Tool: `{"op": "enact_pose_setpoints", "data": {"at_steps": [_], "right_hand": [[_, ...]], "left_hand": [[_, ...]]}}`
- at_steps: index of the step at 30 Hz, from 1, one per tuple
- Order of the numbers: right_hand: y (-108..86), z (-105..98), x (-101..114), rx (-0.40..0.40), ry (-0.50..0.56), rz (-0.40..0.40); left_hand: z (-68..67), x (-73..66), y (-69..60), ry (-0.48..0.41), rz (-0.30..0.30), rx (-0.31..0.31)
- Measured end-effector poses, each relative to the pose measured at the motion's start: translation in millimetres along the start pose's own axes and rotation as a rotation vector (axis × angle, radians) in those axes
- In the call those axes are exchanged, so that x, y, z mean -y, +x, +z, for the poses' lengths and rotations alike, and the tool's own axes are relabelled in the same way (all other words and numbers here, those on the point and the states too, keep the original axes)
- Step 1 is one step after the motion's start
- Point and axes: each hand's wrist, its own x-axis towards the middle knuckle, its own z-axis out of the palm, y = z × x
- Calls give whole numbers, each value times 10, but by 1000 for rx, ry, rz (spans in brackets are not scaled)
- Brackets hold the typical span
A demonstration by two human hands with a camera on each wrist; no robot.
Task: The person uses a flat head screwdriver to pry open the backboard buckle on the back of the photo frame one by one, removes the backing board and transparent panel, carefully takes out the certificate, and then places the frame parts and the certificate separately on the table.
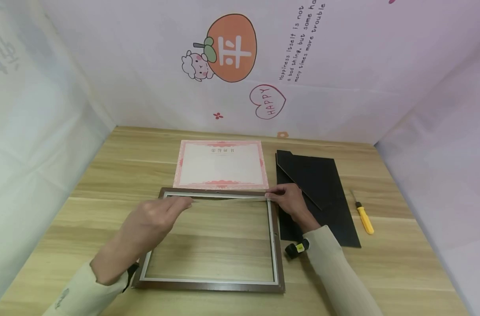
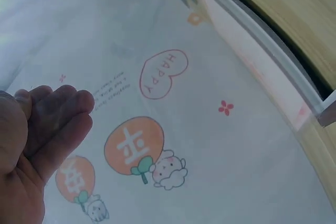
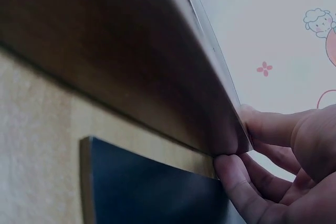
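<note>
A brown frame with a pale inner border (image 1: pixel 208 286) lies on the table. Over it, a clear sheet (image 1: pixel 228 201) shows its far edge as a thin pale line between the hands. The left hand (image 1: pixel 155 219) pinches this edge near the frame's far left part; in the left wrist view the left hand (image 2: pixel 47 145) has its fingers bent together. At the far right corner, the right hand (image 1: pixel 291 202) grips the frame, its fingertips by the sheet's end. The right wrist view has the right hand (image 3: pixel 289 166) around the corner of the frame (image 3: pixel 157 72).
A pink-bordered certificate (image 1: pixel 224 164) lies beyond the frame. To the right are black boards (image 1: pixel 319 184), partly under the right hand, and a yellow-handled screwdriver (image 1: pixel 365 219). Printed white cloth (image 1: pixel 153 87) stands behind the table.
</note>
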Motion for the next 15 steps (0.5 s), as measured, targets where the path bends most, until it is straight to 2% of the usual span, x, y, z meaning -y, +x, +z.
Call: {"op": "enact_pose_setpoints", "data": {"at_steps": [5,8,11,15], "right_hand": [[-1,3,-13,-8,-8,10],[-1,6,-19,-11,0,28],[-1,9,-24,-12,9,19],[-6,11,-21,-16,9,9]], "left_hand": [[-70,68,17,60,-32,-48],[-144,136,24,107,-77,-93],[-217,224,10,157,-131,-164],[-304,341,-53,137,-244,-237]]}}
